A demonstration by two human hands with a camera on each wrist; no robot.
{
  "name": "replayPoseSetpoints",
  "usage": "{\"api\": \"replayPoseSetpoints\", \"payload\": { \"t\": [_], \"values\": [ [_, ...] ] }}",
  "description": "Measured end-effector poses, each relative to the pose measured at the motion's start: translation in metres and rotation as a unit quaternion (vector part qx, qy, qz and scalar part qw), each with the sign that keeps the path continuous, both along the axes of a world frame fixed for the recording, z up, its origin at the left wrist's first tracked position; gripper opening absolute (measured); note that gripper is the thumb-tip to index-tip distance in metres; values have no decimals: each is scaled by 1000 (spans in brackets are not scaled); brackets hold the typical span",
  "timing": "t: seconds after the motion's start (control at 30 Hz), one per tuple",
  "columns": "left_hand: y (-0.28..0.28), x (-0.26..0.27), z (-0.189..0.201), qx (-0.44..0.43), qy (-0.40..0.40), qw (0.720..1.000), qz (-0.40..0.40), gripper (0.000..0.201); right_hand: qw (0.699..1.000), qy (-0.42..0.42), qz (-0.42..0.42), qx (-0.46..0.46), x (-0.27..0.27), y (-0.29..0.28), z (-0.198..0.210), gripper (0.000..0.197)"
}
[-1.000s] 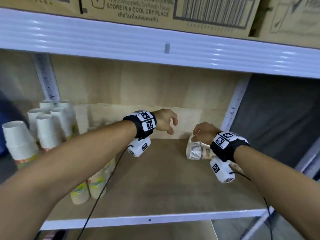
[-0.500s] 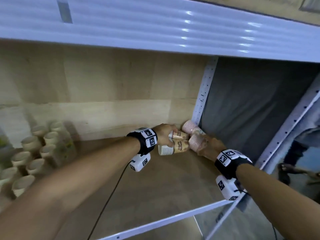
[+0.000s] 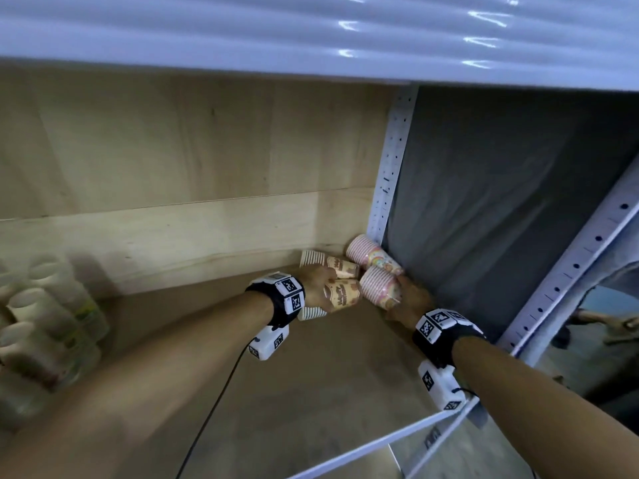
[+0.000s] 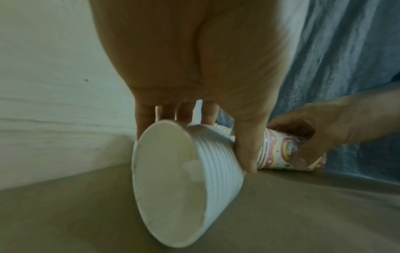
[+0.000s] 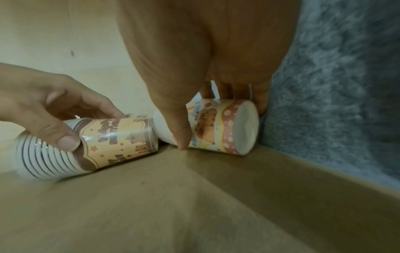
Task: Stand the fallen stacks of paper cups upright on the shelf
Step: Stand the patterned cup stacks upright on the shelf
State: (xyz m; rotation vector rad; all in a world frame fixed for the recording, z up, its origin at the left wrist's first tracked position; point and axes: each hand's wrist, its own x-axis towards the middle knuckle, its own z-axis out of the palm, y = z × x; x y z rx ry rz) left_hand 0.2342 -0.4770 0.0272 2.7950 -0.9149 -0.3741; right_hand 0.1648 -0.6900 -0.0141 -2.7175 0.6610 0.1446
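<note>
Several fallen cup stacks lie in the shelf's back right corner. My left hand grips a brown-and-orange printed stack lying on its side, thumb in front and fingers behind; its white open mouth faces the left wrist camera. My right hand grips a pink printed stack that also lies on its side, base toward the grey cloth. Behind them lie two more fallen stacks, one brown and one pink.
Upright stacks of pale cups stand blurred at the shelf's left end. A grey cloth hangs along the right side behind a white perforated post. The white shelf edge runs in front, and another shelf hangs overhead.
My view swung right toward the corner. The left hand crossed from mid-shelf to the corner and took hold of the brown-printed stack. The right hand reached deeper and grips the pink stack.
</note>
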Motion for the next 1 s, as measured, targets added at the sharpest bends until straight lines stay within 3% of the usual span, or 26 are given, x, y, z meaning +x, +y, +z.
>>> {"api": "replayPoseSetpoints", "payload": {
  "t": [0.23,0.63,0.77,1.0],
  "values": [
    [-9,6,3,64,30,997,-1,84,1000,3,13,14,-2,-8,-2,105],
    [3,2,6,42,52,998,5,81,1000,-19,10,-3,-6,-3,17,93],
    [14,-5,12,23,54,998,11,77,998,-63,15,-19,-9,2,33,76],
    [41,-25,27,-19,45,998,35,87,991,-102,46,-75,-10,30,73,50]
  ]
}}
